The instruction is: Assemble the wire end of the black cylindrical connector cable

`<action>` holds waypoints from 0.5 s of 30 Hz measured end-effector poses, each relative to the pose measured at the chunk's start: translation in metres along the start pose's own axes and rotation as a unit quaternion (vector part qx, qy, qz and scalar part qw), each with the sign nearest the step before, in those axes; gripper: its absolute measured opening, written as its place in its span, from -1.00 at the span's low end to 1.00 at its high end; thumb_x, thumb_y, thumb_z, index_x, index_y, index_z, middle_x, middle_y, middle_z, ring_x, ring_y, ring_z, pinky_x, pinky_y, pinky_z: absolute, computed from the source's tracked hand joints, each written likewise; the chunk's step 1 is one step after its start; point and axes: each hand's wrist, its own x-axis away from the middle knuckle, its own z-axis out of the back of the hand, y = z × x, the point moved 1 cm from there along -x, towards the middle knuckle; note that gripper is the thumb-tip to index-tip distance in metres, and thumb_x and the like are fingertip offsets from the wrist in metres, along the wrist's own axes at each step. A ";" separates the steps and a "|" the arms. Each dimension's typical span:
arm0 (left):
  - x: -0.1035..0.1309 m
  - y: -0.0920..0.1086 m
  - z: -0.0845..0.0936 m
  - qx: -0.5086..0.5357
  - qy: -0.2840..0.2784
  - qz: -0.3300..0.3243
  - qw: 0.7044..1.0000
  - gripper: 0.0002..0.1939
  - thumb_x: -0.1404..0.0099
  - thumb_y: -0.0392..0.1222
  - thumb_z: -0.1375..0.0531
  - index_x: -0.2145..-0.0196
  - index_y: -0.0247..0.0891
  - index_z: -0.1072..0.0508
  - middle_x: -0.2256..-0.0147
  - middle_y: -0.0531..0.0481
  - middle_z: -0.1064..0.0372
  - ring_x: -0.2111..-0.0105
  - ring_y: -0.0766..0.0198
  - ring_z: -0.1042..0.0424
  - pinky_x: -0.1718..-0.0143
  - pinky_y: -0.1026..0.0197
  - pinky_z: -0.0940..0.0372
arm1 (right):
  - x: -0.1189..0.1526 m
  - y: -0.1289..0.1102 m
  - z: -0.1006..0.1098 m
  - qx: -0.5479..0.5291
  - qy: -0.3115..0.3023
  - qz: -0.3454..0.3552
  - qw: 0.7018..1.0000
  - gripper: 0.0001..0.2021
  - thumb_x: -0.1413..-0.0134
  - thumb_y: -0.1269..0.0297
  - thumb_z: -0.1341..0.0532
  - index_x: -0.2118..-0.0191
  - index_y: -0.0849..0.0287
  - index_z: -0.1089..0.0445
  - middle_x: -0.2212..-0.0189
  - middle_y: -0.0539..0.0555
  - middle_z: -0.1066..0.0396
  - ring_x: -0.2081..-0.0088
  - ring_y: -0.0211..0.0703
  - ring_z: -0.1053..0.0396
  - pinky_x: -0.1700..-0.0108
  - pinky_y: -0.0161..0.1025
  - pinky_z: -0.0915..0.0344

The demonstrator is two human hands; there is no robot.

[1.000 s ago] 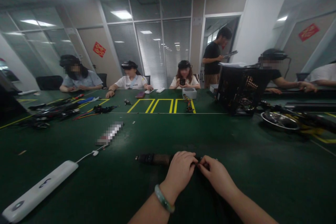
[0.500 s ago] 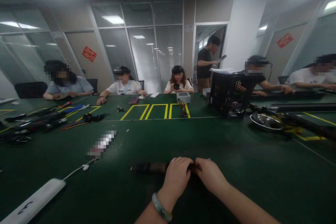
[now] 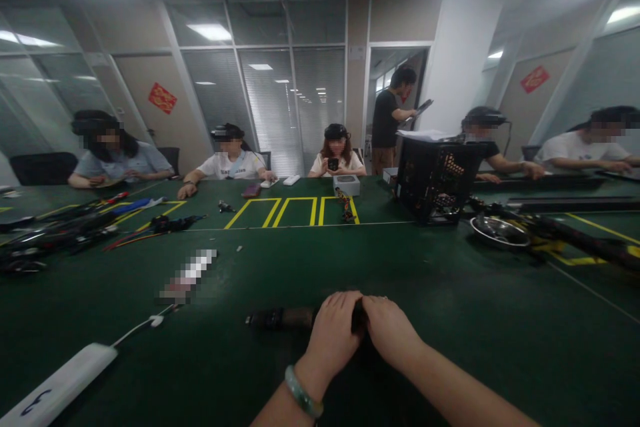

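Observation:
A dark cylindrical tool [image 3: 295, 318] lies on the green table, its small metal tip pointing left and a black collar behind a brownish body. My left hand [image 3: 336, 323], with a jade-coloured bangle on the wrist, is closed over its right part. Against it, fingertips almost meeting, my right hand [image 3: 390, 327] curls round the dark right end. My fingers hide that end, so its shape cannot be made out.
To the left a white power strip [image 3: 65, 383] runs a cord to a blurred-out item [image 3: 190, 275]. Tangled dark parts [image 3: 75, 233] lie farther left. A black computer case [image 3: 430, 177] and a metal bowl [image 3: 500, 232] stand at the right. Several people sit opposite.
My right hand has turned further over the tool's end, its fingers now less visible. My left hand keeps its grip. The whole view has shifted slightly.

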 end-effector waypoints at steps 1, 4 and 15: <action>0.000 0.000 0.001 0.003 0.005 -0.008 1.000 -0.49 -0.15 -0.37 -0.17 -0.07 -0.14 -0.26 -0.07 -0.01 -0.30 -0.10 0.12 -0.24 -0.21 -0.06 -0.04 | 0.001 0.001 0.001 0.003 -0.002 0.002 1.000 -0.64 -0.09 0.57 -0.03 0.05 0.23 -0.41 0.15 0.18 -0.46 0.11 -0.01 -0.38 -0.01 -0.14 -0.18; 0.001 0.006 0.007 0.011 0.005 -0.045 0.999 -0.42 -0.15 -0.35 -0.19 -0.13 -0.12 -0.22 -0.14 0.01 -0.22 -0.19 0.14 -0.14 -0.29 -0.07 0.08 | 0.008 0.003 0.006 0.010 -0.006 0.001 1.000 -0.67 -0.08 0.54 -0.07 0.05 0.25 -0.40 0.14 0.20 -0.45 0.09 0.02 -0.37 0.02 -0.14 -0.18; 0.005 0.006 0.008 0.052 -0.033 -0.020 0.998 -0.51 -0.30 -0.21 -0.14 -0.18 -0.04 -0.21 -0.19 0.04 -0.17 -0.22 0.13 -0.10 -0.26 -0.14 0.02 | 0.107 0.145 0.058 0.007 0.051 -0.217 0.975 -0.89 -0.12 0.32 -0.15 0.39 0.07 -0.42 0.32 0.17 -0.48 0.30 -0.01 -0.43 0.25 -0.15 -0.25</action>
